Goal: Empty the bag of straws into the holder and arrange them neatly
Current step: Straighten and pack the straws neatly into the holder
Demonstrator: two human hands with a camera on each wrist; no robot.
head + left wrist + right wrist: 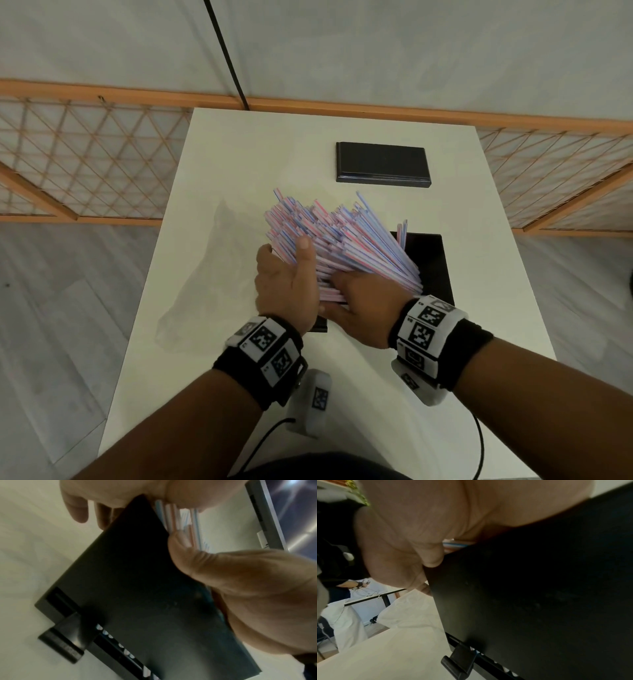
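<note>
A thick bundle of pink-and-blue striped straws (339,240) fans up and away from the black holder (431,263), which stands on the white table (239,154). My left hand (286,270) grips the bundle from the left, thumb laid over the top. My right hand (349,298) holds the bundle's near end at the holder's edge, and its fingers disappear among the straws. The left wrist view shows the holder (145,588) side on, with a few straws (178,517) pinched above its rim. The right wrist view is mostly holder (539,601) and palm. The clear plastic bag (209,270) lies flat to the left.
A flat black lid (382,165) lies at the far side of the table. A black tab (68,639) sticks out at the holder's base. Cables hang over the near table edge. An orange lattice screen stands behind the table, with grey floor on both sides.
</note>
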